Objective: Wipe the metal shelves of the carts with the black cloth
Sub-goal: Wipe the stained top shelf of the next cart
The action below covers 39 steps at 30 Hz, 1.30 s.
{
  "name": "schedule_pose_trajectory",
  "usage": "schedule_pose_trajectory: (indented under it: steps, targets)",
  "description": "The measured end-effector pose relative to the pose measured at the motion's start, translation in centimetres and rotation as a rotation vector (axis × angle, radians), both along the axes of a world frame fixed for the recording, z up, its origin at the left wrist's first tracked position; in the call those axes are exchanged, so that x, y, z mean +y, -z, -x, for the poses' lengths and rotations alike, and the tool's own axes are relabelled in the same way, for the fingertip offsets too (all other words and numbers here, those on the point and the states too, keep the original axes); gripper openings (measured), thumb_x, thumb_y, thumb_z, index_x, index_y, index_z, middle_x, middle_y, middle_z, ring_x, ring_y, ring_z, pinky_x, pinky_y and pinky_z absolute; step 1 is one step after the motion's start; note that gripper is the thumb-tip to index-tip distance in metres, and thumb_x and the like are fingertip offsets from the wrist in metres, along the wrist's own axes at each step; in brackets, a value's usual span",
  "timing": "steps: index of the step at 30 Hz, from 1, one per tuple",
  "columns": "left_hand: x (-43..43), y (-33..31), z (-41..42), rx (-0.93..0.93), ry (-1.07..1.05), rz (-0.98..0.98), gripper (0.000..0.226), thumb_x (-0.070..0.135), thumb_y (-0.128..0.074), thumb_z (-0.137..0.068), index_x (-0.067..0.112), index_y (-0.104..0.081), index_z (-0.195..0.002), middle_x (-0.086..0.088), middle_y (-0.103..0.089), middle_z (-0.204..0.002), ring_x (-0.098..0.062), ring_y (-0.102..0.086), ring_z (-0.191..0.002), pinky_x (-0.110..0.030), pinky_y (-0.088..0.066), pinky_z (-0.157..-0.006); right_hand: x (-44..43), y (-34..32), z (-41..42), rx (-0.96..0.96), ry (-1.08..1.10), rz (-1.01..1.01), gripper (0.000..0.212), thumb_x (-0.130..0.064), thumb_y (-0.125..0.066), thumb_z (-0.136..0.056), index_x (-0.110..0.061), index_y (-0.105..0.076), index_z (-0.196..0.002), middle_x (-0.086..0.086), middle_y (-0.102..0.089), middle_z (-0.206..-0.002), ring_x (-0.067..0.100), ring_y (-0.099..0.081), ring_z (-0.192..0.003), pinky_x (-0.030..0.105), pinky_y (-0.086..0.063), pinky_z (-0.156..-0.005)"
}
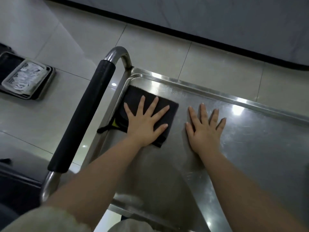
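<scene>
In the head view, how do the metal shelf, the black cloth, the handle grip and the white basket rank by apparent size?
1. metal shelf, clearly largest.
2. black cloth and handle grip: look alike in area, not ranked.
3. white basket, smallest, but it lies farther from the camera.

Pale, glossy floor tiles (150,52) are reflecting small spots of ceiling light (114,84). A black strip (184,33) is running along the foot of a grey wall (217,14) at the top. At the left, a white perforated basket (10,79) of pale packets is sitting on stacked metal trays (50,77).
</scene>
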State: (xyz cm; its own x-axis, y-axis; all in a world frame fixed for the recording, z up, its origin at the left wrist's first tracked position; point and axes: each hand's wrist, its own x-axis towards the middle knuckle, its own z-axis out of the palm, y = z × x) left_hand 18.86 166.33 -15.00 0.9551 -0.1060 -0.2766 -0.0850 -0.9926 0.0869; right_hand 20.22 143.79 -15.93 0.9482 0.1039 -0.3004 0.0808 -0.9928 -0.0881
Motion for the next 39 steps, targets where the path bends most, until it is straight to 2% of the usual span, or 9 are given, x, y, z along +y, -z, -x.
schedule_pose_trajectory:
  steps: [4,7,13,17,21,26,32,35,39]
  targets:
    - [-0.2,0.3,8.7,-0.043,-0.001,0.024,0.063,0.074,-0.020,-0.093,0.054,-0.009,-0.152,0.007,-0.008,-0.166,-0.038,0.002,-0.151,-0.081,0.001,-0.103,-0.1,0.0,0.0,0.004,-0.001,-0.004,0.058,-0.058,-0.016,-0.100,-0.047,0.003,-0.154,-0.005,0.011,-0.165,0.037,0.018,-0.148,0.060,0.014,-0.115]
    - [0.1,0.2,11.1,-0.022,-0.030,0.011,0.065,0.075,-0.027,-0.092,0.053,-0.014,-0.152,0.006,-0.012,-0.165,-0.037,-0.002,-0.151,-0.081,0.000,-0.103,-0.1,0.1,0.2,-0.007,-0.010,0.002,0.057,-0.058,-0.013,-0.100,-0.046,0.002,-0.154,-0.004,0.010,-0.165,0.038,0.017,-0.149,0.061,0.014,-0.116]
    - [1.0,-0.4,1.7,0.010,-0.037,-0.014,0.065,0.079,-0.016,-0.088,0.061,0.006,-0.147,0.011,0.008,-0.165,-0.032,0.015,-0.150,-0.079,0.010,-0.103,0.0,0.2,-0.4,-0.013,-0.001,0.002,0.061,-0.059,-0.008,-0.096,-0.044,-0.001,-0.155,-0.002,0.006,-0.166,0.041,0.014,-0.149,0.061,0.012,-0.116]
    - [0.5,-0.2,-6.6,0.022,-0.030,-0.001,0.066,0.079,-0.016,-0.089,0.059,0.007,-0.148,0.011,0.010,-0.165,-0.032,0.017,-0.150,-0.079,0.009,-0.103,-0.2,0.5,-0.5,-0.015,-0.010,0.016,0.060,-0.059,-0.005,-0.096,-0.044,0.002,-0.155,-0.001,0.008,-0.166,0.041,0.015,-0.148,0.063,0.010,-0.116]
    - [-0.3,0.0,-8.7,0.023,-0.036,-0.009,0.065,0.077,-0.013,-0.090,0.057,0.005,-0.149,0.012,0.011,-0.165,-0.034,0.015,-0.150,-0.079,0.007,-0.104,-0.3,0.7,-0.8,-0.010,0.007,0.011,0.060,-0.060,-0.006,-0.096,-0.046,0.003,-0.154,-0.003,0.009,-0.165,0.040,0.017,-0.148,0.063,0.012,-0.115]
    - [0.2,-0.1,-0.5,0.029,0.038,0.001,0.063,0.075,-0.010,-0.091,0.056,0.009,-0.149,0.011,0.010,-0.165,-0.033,0.017,-0.150,-0.077,0.006,-0.105,-0.2,0.7,-0.8,0.003,0.016,0.015,0.061,-0.062,-0.006,-0.095,-0.048,0.005,-0.153,-0.005,0.011,-0.165,0.038,0.019,-0.148,0.063,0.013,-0.115]
    - [-0.5,0.1,10.6,0.030,0.036,0.020,0.065,0.075,-0.019,-0.092,0.053,-0.011,-0.152,0.007,-0.014,-0.164,-0.039,-0.008,-0.150,-0.082,-0.004,-0.103,-0.3,0.6,-0.7,0.000,0.008,0.011,0.059,-0.061,-0.006,-0.097,-0.047,0.009,-0.153,-0.004,0.012,-0.165,0.038,0.019,-0.148,0.063,0.012,-0.115]
    - [-0.7,0.0,8.2,0.008,0.001,0.003,0.065,0.078,-0.019,-0.089,0.057,-0.009,-0.150,0.011,-0.013,-0.165,-0.038,-0.005,-0.151,-0.081,0.002,-0.102,-0.3,0.7,-0.7,-0.026,0.002,0.005,0.060,-0.060,-0.008,-0.097,-0.045,0.004,-0.154,-0.002,0.007,-0.166,0.040,0.015,-0.148,0.064,0.009,-0.115]
    - [-0.8,-0.1,-1.0,0.022,-0.047,0.009,0.066,0.079,-0.013,-0.087,0.061,0.007,-0.147,0.015,0.009,-0.164,-0.032,0.017,-0.150,-0.079,0.008,-0.103,-0.3,0.7,-0.9,-0.024,-0.001,0.006,0.060,-0.060,-0.007,-0.097,-0.044,0.002,-0.154,-0.001,0.006,-0.166,0.041,0.015,-0.148,0.064,0.009,-0.115]
